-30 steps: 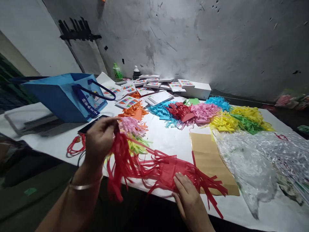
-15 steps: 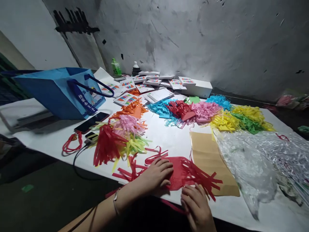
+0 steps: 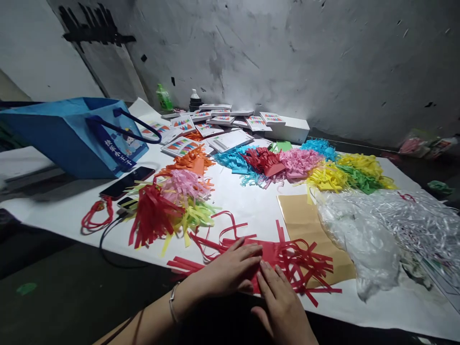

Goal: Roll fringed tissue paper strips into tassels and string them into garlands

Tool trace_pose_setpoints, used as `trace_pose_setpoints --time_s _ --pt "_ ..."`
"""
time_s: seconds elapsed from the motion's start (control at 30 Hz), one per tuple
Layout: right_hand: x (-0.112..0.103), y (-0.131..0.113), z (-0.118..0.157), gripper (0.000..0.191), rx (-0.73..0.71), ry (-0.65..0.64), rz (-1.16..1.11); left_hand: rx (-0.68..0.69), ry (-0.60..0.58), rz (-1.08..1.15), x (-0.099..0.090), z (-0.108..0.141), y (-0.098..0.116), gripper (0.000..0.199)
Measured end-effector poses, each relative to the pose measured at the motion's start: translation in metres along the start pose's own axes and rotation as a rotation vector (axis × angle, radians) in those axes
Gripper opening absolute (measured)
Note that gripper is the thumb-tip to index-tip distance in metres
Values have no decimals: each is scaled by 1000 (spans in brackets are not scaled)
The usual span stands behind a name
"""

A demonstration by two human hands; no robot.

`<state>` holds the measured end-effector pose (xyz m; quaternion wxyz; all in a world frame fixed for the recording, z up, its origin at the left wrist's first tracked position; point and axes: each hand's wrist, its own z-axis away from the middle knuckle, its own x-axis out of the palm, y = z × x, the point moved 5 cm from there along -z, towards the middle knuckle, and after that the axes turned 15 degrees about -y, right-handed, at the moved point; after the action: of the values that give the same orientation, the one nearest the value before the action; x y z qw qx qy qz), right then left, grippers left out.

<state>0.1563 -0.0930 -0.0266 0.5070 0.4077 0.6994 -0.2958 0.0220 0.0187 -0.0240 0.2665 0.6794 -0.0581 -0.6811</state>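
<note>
A red tissue-paper tassel sheet [image 3: 270, 250] lies flat near the front edge of the table, its cut strips fanning out to both sides. Across its left part rests my left hand [image 3: 235, 266], palm down, fingers stretched out. My right hand [image 3: 282, 299] lies on the sheet's near edge with its fingers extended and the thumb apart. The two hands almost meet at the fingertips, covering part of the red paper. Left of them sits a pile of tassels, with a dark red tassel [image 3: 151, 215] on top of pink and yellow-green ones.
Behind are several coloured tassels [image 3: 302, 162] and flat printed packs [image 3: 187, 123]. Brown paper [image 3: 300, 215] and clear plastic bags [image 3: 373, 254] lie to the right. A blue gift bag [image 3: 72, 139], a phone [image 3: 127, 183], a red cord [image 3: 98, 215] and a black cable [image 3: 104, 239] are left.
My right hand has moved up and left onto the red sheet, fingers now stretched out. The red strips on the right have spread wider. The view has shifted slightly.
</note>
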Motion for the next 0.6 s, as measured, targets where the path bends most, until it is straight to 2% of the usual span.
trace_pose_setpoints --time_s 0.07,0.13,0.2,0.23,0.27,0.3,0.37,0.43,0.5,0.6 --pt "9 0 2 39 -26 28 72 -120 77 -80 -9 13 -20 52" --pt "19 2 14 41 -64 43 102 -334 241 -165 -20 32 -42 36" --pt "25 5 25 39 -72 50 86 -478 420 -210 -26 50 -47 32" --pt "27 6 28 37 -68 57 69 -471 469 -210 -25 54 -41 34" --pt "28 6 30 37 -58 68 48 -405 468 -199 -20 53 -30 36" --pt "27 6 29 36 -44 80 26 -304 429 -180 -12 48 -16 41" --pt "26 7 27 35 -16 99 -23 -92 278 -142 8 32 14 51" --pt "24 10 25 34 0 103 -57 -11 220 -116 21 20 32 34" --pt "21 13 27 35 -6 106 -64 -17 259 -92 23 15 36 14" --pt "14 20 30 34 31 115 -85 -14 283 0 12 16 31 20"
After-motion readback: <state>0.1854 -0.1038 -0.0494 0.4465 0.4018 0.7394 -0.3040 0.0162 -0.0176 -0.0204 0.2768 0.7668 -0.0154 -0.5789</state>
